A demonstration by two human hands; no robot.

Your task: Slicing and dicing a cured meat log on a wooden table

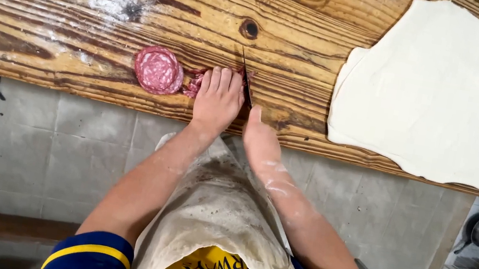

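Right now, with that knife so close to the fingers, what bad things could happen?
1. The left hand presses flat on the salami pieces, fingertips right beside the knife that the right hand holds. A slip could probably nick a finger.
2. The cutting happens near the front edge of the wooden table, so bits might fall off.
3. The stack of salami slices lies close by and could get knocked.

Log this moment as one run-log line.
left hand: flat on salami pieces | right hand: gripping knife, blade down in the pieces | salami slices: stacked left | dough sheet: right on wooden counter
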